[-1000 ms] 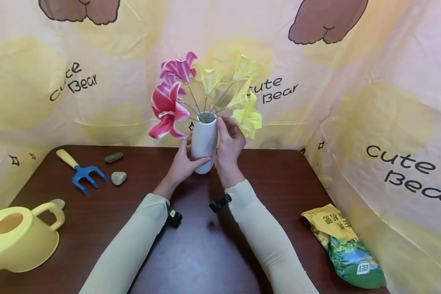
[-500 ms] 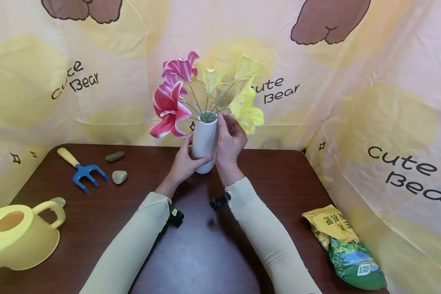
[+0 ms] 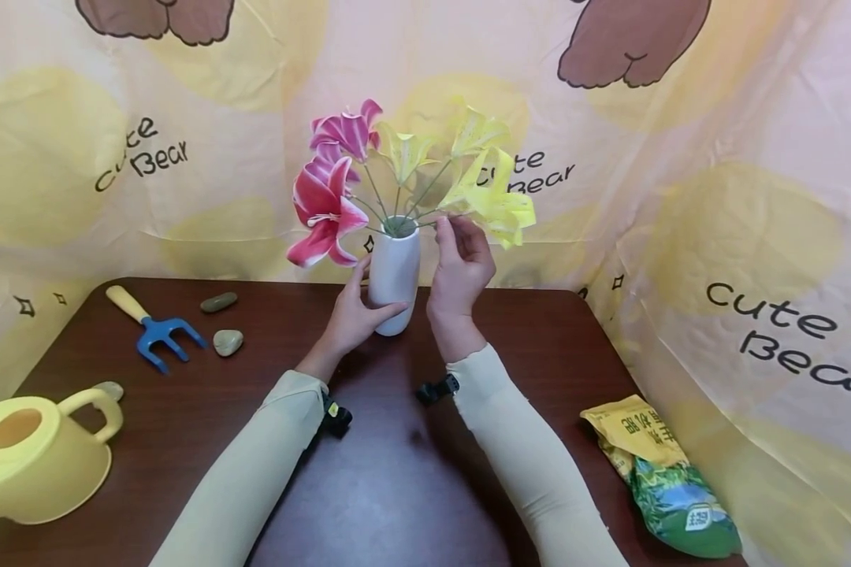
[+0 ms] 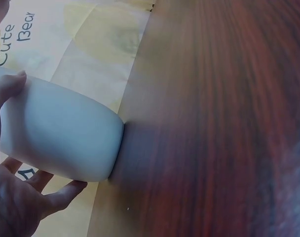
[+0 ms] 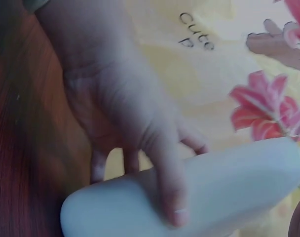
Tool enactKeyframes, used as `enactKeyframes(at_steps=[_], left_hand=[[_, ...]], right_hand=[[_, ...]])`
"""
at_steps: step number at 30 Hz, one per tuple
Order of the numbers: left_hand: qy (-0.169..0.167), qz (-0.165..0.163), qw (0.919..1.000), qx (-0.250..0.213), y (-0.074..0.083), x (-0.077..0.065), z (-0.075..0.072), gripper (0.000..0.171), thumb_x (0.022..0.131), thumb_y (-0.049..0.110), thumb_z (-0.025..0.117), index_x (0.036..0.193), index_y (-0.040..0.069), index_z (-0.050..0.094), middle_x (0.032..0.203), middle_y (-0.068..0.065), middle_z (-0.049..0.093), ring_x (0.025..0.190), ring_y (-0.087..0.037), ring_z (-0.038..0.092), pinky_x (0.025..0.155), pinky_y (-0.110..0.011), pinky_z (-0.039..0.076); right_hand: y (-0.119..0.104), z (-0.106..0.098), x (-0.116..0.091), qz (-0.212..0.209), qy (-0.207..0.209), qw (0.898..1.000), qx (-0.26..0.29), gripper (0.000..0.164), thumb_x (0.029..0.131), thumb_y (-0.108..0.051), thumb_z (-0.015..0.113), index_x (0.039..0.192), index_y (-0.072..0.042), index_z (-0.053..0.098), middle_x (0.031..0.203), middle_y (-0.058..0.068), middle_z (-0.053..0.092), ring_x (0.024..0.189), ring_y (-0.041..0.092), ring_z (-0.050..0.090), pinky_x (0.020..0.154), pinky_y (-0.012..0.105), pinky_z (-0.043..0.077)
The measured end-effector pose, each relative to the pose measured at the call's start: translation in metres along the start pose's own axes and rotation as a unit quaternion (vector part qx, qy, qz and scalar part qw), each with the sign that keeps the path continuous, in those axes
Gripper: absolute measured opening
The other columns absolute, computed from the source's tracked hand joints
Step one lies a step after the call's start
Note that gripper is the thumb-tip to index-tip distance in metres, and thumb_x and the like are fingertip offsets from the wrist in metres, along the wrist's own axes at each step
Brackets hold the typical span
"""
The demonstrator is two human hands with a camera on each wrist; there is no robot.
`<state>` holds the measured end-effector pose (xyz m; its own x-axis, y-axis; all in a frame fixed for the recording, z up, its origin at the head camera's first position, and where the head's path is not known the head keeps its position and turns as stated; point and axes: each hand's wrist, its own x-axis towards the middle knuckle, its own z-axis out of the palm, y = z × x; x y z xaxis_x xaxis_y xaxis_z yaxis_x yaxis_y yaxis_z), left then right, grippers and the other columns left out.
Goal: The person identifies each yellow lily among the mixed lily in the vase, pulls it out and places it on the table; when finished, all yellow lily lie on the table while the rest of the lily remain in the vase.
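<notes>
A white vase point(image 3: 395, 276) stands upright on the table, bearing pink lilies point(image 3: 322, 209) on the left and yellow lilies point(image 3: 406, 153) towards the right. My left hand point(image 3: 350, 319) grips the vase's lower half, thumb across its front. In the left wrist view, its fingers wrap the vase point(image 4: 66, 131) on both sides; the right wrist view shows the same grip. My right hand point(image 3: 462, 276) is just right of the vase rim, pinching the stem of the lowest yellow lily point(image 3: 499, 203) between thumb and fingers. That bloom spreads above and right of the knuckles.
On the left lie a blue hand fork point(image 3: 163, 335) with a cream handle and several stones, one a pale stone point(image 3: 228, 342). A yellow watering can point(image 3: 50, 465) sits at the front left. A yellow-green bag point(image 3: 681, 496) lies at the right edge. Printed cloth point(image 3: 255, 118) backs the table.
My right hand has moved right, away from the vase, and the lowest yellow lily has swung right and slightly up with it. The left hand and vase stay in place.
</notes>
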<state>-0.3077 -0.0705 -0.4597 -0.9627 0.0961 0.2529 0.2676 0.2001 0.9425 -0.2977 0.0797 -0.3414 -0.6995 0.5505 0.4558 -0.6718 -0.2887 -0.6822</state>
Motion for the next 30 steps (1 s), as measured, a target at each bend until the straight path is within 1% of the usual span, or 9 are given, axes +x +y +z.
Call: enactKeyframes(at_steps=[5,9,13,19,21,23,25,27,30], left_hand=[[0.004,0.005,1.0000,0.001,0.001,-0.002,-0.002,0.106,0.090,0.034,0.097,0.174,0.036,0.032,0.166,-0.014,0.051,0.142,-0.043,0.060,0.118,-0.069,0.054],[0.009,0.006,0.9999,0.004,0.001,-0.002,-0.003,0.106,0.090,0.034,0.097,0.174,0.035,0.033,0.166,-0.013,0.051,0.142,-0.042,0.060,0.118,-0.068,0.054],[0.012,0.001,0.9999,0.003,0.000,-0.003,-0.005,0.107,0.089,0.035,0.097,0.174,0.036,0.033,0.168,-0.012,0.050,0.144,-0.041,0.059,0.118,-0.069,0.053],[0.014,0.001,0.9999,0.004,-0.003,-0.005,-0.007,0.106,0.089,0.036,0.098,0.174,0.036,0.033,0.167,-0.012,0.051,0.143,-0.041,0.059,0.118,-0.068,0.053],[0.014,0.002,0.9999,0.004,-0.003,-0.005,-0.008,0.107,0.089,0.036,0.098,0.174,0.036,0.033,0.167,-0.012,0.051,0.143,-0.042,0.059,0.118,-0.069,0.053],[0.015,0.000,0.9999,0.006,-0.002,-0.006,-0.008,0.107,0.089,0.037,0.098,0.174,0.037,0.032,0.167,-0.012,0.051,0.144,-0.041,0.059,0.118,-0.069,0.053],[0.015,-0.002,0.9999,0.008,0.000,-0.006,-0.008,0.107,0.089,0.038,0.097,0.174,0.038,0.032,0.167,-0.012,0.051,0.145,-0.041,0.059,0.118,-0.069,0.053],[0.013,-0.005,0.9998,0.011,0.002,-0.006,-0.007,0.107,0.090,0.038,0.097,0.174,0.038,0.032,0.167,-0.012,0.051,0.145,-0.041,0.058,0.118,-0.069,0.053],[0.012,-0.002,0.9999,0.012,0.003,-0.005,-0.007,0.106,0.090,0.037,0.097,0.174,0.038,0.031,0.167,-0.012,0.050,0.145,-0.042,0.058,0.118,-0.070,0.053]], right_hand=[[-0.019,-0.015,0.009,0.025,0.021,0.999,0.042,0.019,0.097,0.006,0.080,0.097,-0.013,0.082,0.093,0.000,0.081,0.081,0.013,0.080,0.080,0.030,0.068],[-0.023,-0.042,0.024,0.065,0.017,0.997,0.046,0.017,0.099,0.006,0.078,0.099,-0.010,0.080,0.088,0.003,0.078,0.079,0.016,0.079,0.075,0.029,0.068],[-0.017,-0.076,0.040,0.124,-0.015,0.992,-0.016,0.015,0.101,0.003,0.077,0.104,-0.012,0.079,0.091,0.002,0.074,0.079,0.016,0.078,0.072,0.029,0.067],[0.000,-0.123,0.060,0.202,-0.046,0.971,-0.116,0.023,0.101,0.004,0.073,0.114,-0.013,0.079,0.093,0.001,0.067,0.081,0.017,0.073,0.068,0.026,0.064],[0.005,-0.137,0.064,0.234,-0.061,0.959,-0.148,0.023,0.101,0.004,0.072,0.116,-0.012,0.079,0.092,0.000,0.067,0.082,0.018,0.074,0.068,0.026,0.064],[0.009,-0.149,0.068,0.269,-0.086,0.942,-0.181,0.024,0.102,0.003,0.071,0.122,-0.010,0.078,0.096,0.000,0.068,0.083,0.017,0.074,0.071,0.026,0.064],[0.012,-0.158,0.070,0.305,-0.115,0.921,-0.214,0.026,0.104,0.000,0.072,0.129,-0.007,0.076,0.098,-0.001,0.070,0.085,0.017,0.075,0.076,0.027,0.066],[0.016,-0.166,0.072,0.336,-0.148,0.900,-0.237,0.033,0.105,-0.002,0.073,0.138,-0.002,0.073,0.099,-0.002,0.074,0.087,0.015,0.077,0.080,0.026,0.067],[0.021,-0.175,0.073,0.367,-0.195,0.870,-0.266,0.042,0.106,-0.003,0.074,0.147,0.004,0.067,0.094,-0.004,0.079,0.087,0.012,0.078,0.082,0.025,0.068]])
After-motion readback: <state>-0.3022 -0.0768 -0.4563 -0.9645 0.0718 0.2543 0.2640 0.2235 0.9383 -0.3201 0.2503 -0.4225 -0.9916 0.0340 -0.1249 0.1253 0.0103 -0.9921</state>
